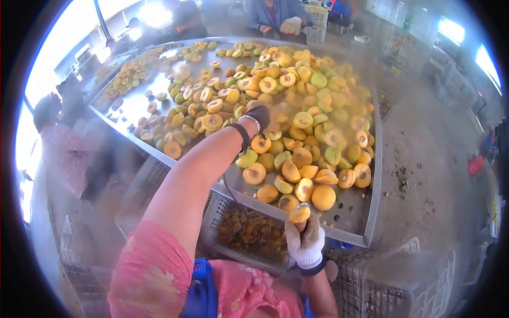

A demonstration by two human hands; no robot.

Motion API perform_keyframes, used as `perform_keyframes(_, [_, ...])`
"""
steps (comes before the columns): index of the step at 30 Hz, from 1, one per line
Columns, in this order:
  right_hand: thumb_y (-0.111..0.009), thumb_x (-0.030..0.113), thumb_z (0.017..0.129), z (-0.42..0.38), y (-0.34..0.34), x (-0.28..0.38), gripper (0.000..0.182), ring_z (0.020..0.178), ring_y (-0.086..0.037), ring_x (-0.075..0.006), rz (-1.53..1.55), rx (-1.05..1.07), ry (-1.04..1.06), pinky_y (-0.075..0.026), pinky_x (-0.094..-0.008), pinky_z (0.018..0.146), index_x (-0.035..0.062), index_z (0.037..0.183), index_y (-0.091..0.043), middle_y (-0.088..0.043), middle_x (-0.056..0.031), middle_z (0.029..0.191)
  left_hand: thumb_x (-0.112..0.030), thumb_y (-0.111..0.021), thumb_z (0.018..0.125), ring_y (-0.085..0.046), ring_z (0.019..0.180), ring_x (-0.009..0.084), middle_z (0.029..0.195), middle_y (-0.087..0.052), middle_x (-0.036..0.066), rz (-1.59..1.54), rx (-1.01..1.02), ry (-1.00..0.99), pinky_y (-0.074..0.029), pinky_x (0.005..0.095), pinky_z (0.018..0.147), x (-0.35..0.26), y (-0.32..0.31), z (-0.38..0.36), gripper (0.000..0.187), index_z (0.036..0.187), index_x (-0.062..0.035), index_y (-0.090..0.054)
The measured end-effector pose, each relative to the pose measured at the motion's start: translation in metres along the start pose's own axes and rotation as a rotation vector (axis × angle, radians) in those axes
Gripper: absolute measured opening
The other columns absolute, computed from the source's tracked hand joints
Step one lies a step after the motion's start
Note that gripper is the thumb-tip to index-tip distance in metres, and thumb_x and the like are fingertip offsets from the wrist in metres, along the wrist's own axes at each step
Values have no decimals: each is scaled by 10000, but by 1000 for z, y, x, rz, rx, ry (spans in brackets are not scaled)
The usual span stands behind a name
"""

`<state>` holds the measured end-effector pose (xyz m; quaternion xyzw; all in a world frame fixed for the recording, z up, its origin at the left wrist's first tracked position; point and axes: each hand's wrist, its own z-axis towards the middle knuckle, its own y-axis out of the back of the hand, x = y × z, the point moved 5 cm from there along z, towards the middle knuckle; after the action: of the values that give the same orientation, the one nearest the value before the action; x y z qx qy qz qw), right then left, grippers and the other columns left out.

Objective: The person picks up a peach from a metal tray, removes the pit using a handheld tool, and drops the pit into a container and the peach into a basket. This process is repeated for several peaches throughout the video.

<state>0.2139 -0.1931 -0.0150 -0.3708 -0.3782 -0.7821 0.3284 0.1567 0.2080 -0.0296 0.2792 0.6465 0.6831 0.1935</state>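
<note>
Halved yellow-green peaches (212,122) with pits showing lie heaped on a metal table (374,212). My left hand (258,114), in a dark glove with a bracelet and black band at the wrist, reaches across into the middle of the heap. Its fingers blend with the fruit, so I cannot tell whether they grip any. Close to the table's front edge, my right hand (306,241) wears a white knit glove with a brown-stained palm. It is closed on a peach half (299,213), held up in front of a whole-looking peach (323,197).
Below the front edge stands a perforated crate (212,217) of brownish scraps, a dark cord hanging over it. Plastic crates (392,281) stand at lower right. A gloved person (278,21) is across the table; another person (63,148) is at the left.
</note>
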Motion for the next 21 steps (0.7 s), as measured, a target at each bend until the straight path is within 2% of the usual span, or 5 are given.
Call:
perform_keyframes(3, [-726, 190, 860, -4, -3, -6, 314, 701, -679, -398, 7, -19, -70, -539, -418, 614, 36, 1093, -583, -667, -183, 805, -484, -670, 746, -673, 1011, 358, 1088, -700, 216, 41, 151, -12, -458, 432, 1002, -21, 19, -46, 738, 1394, -155, -543])
perform_keyframes(10, [-715, 179, 884, -7, -5, 20, 261, 729, -676, -401, -109, -51, -11, -533, -419, 628, 37, 1059, -582, -649, -189, 779, -417, -704, 825, -670, 1044, 312, 1151, -683, 207, -795, -110, -78, -510, 367, 918, -14, 52, -141, 702, 1434, -127, -508])
perform_keyframes(15, [-689, 272, 912, -67, -47, 22, 253, 727, -678, -414, -174, 274, -42, -547, -484, 633, 78, 1031, -578, -675, -206, 802, -281, -713, 885, -638, 1034, 148, 1156, -666, 56, -1463, -217, -101, -514, 298, 896, -24, 54, -222, 562, 1367, -41, -552])
perform_keyframes(19, [-596, 392, 956, -97, -69, -10, 372, 789, -670, -445, -214, 328, -145, -521, -534, 655, 52, 1091, -536, -676, -262, 872, -148, -616, 928, -663, 1045, 218, 1125, -674, 83, -2206, 60, -8, -527, 343, 945, -59, 47, -304, 415, 1316, -15, -557])
perform_keyframes(21, [-572, 393, 967, -97, -65, -5, 386, 822, -659, -470, -146, 276, -246, -507, -552, 688, 39, 1108, -514, -668, -287, 896, -184, -579, 962, -638, 1088, 215, 1168, -651, 90, -2118, 42, -130, -524, 320, 945, -55, 13, -323, 412, 1337, -16, -550])
